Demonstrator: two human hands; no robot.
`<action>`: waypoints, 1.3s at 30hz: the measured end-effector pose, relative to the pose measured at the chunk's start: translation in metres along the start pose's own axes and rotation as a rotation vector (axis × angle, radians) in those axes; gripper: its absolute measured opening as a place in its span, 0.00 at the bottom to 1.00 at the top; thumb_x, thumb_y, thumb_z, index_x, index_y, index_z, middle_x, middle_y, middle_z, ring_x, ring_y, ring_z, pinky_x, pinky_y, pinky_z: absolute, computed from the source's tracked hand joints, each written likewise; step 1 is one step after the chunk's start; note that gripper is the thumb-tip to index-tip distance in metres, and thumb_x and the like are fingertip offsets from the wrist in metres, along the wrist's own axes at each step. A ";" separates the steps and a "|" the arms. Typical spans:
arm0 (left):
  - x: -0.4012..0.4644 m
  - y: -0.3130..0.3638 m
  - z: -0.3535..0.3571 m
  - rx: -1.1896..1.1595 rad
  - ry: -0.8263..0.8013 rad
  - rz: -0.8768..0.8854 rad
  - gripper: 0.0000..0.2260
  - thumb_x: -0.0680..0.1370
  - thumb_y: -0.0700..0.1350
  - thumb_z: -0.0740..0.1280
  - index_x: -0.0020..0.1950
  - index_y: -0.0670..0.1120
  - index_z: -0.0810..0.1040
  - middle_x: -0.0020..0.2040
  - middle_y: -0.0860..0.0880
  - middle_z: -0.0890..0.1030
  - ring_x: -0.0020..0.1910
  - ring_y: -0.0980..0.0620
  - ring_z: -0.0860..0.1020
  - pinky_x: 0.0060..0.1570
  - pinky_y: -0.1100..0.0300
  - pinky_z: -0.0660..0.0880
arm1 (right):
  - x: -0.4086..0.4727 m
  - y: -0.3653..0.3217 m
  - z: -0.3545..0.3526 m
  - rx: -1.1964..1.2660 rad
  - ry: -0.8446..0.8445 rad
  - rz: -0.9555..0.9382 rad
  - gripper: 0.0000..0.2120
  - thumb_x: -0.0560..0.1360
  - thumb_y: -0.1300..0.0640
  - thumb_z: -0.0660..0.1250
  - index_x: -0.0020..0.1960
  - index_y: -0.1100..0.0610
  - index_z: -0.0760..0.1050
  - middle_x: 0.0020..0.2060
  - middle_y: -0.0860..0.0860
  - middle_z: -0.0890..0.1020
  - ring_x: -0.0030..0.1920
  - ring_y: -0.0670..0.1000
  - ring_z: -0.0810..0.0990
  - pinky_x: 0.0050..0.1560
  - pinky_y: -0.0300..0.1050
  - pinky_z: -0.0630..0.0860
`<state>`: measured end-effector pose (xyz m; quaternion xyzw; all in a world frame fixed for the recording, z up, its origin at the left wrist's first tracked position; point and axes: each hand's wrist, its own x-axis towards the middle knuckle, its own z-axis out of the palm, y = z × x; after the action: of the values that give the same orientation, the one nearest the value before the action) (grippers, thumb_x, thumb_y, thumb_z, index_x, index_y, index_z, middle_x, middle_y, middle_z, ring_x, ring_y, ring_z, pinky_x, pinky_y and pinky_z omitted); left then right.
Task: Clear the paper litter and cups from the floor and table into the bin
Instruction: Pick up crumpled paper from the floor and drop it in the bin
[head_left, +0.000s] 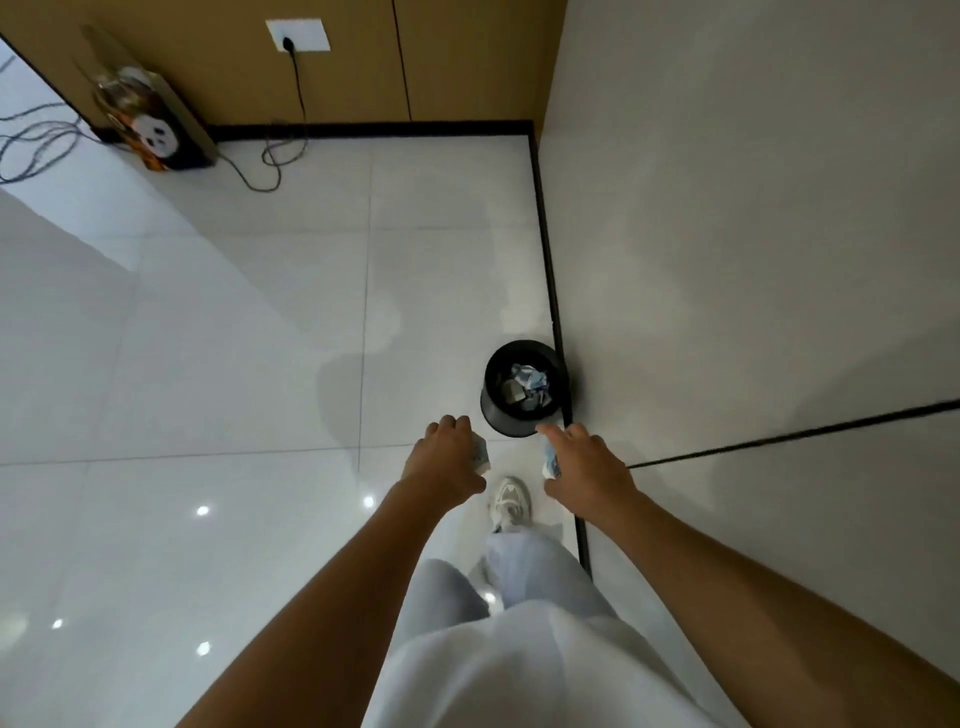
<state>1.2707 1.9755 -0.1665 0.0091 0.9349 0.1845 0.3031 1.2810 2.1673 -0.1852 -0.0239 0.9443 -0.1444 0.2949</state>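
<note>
Tiled floor (234, 338); black bin (498, 410) against the wall, crumpled paper (530, 384) inside. Left hand (447, 457), grip clenched around paper litter (480, 454); right hand (587, 467) grasping another paper piece (549, 460), both near the bin.

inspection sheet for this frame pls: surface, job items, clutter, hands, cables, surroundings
Surface: glossy white tile floor.
Job's things: black bin by the wall, crumpled paper inside; a paper wad in the left hand, another wad in the right.
Clutter: printed box leaning at the wall.
Hands: left hand and right hand each grip paper, short of the bin.
Cables: black cord from a socket; loose loops far left.
Surroundings: wood panel, dark skirting.
</note>
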 end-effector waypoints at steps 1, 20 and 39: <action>0.013 0.006 -0.004 -0.009 0.002 0.007 0.32 0.69 0.47 0.73 0.69 0.42 0.64 0.64 0.44 0.70 0.62 0.45 0.70 0.58 0.54 0.72 | 0.014 0.003 -0.007 -0.002 -0.003 0.003 0.34 0.73 0.52 0.70 0.74 0.45 0.58 0.67 0.53 0.67 0.63 0.58 0.71 0.56 0.52 0.75; 0.233 -0.004 0.025 -0.055 -0.155 -0.057 0.37 0.70 0.51 0.75 0.73 0.45 0.61 0.68 0.45 0.69 0.65 0.46 0.69 0.61 0.55 0.71 | 0.260 0.044 0.012 0.270 -0.036 0.171 0.33 0.77 0.52 0.67 0.77 0.47 0.54 0.74 0.57 0.59 0.71 0.60 0.63 0.63 0.54 0.73; 0.372 0.043 0.085 0.073 -0.332 0.041 0.43 0.68 0.58 0.75 0.75 0.46 0.58 0.73 0.41 0.63 0.72 0.40 0.61 0.69 0.45 0.64 | 0.252 0.112 0.025 0.277 -0.125 0.398 0.30 0.79 0.55 0.64 0.76 0.51 0.55 0.75 0.55 0.57 0.70 0.58 0.66 0.61 0.48 0.73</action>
<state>1.0114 2.0919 -0.4248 0.0697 0.8776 0.1527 0.4491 1.0916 2.2356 -0.3753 0.1943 0.8815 -0.2096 0.3758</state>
